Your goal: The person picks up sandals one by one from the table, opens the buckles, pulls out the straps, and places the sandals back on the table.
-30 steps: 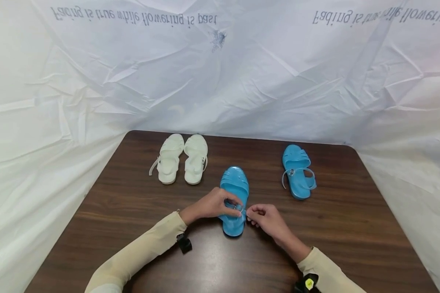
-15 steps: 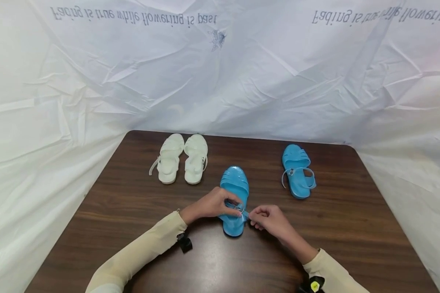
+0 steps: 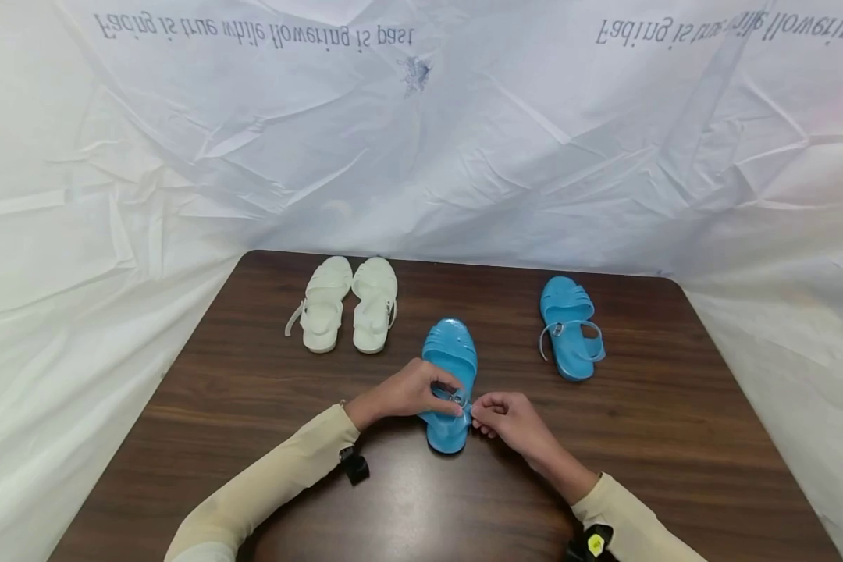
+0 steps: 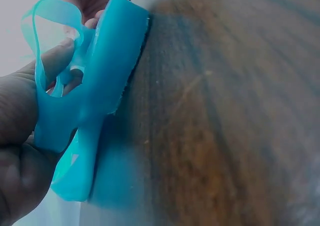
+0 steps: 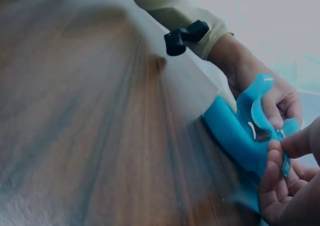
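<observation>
A blue sandal (image 3: 449,347) lies on the table with its toe pointing away from me. My left hand (image 3: 417,389) reaches over it from the left, thumb and fingers pinching the ankle strap by the small metal buckle (image 3: 457,400). On the sandal's right side, my right hand (image 3: 511,421) pinches the strap's free end (image 5: 286,165) between thumb and forefinger. In the left wrist view the heel strap (image 4: 57,113) loops up past the left thumb. Fingers partly cover the buckle.
A second blue sandal (image 3: 569,336) sits at the back right, its strap undone. Two white sandals (image 3: 326,300) stand side by side at the back left, toes away. White sheeting (image 3: 421,156) hangs behind the brown table (image 3: 646,406).
The right hand shifts slightly right, away from the sandal, with the strap end, then comes back left close to the sandal's side. The left hand stays in place.
</observation>
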A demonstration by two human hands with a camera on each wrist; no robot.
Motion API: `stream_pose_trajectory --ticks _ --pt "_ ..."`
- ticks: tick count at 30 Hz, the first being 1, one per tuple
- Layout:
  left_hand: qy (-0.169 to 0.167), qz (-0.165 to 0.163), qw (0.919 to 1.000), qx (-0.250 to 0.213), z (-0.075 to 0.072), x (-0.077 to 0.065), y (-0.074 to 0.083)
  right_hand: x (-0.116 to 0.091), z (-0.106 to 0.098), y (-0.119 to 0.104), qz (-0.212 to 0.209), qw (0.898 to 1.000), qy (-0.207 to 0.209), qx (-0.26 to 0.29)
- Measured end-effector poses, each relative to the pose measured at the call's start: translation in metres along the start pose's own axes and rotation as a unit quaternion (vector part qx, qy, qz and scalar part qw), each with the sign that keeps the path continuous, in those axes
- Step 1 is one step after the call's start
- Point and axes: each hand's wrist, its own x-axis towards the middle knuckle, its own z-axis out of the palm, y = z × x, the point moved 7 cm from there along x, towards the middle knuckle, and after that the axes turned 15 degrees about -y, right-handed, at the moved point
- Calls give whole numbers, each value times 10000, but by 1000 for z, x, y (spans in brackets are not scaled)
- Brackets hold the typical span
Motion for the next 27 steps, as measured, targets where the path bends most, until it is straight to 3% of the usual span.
stream_pose_trajectory --ticks 6,16,22,27 --pt "34 6 10000 -20 -1 0 0 2 -1 -10 -180 9981 15 -593" --pt "87 -128 9999 14 -1 -1 -5 -4 -4 0 0 9998 -141 -106" --pt "61 -127 9999 43 0 0 -3 1 -3 0 -27 9999 5 -125" --pt "27 -49 10000 23 1 0 -3 -1 1 -13 -67 9985 -46 -548"
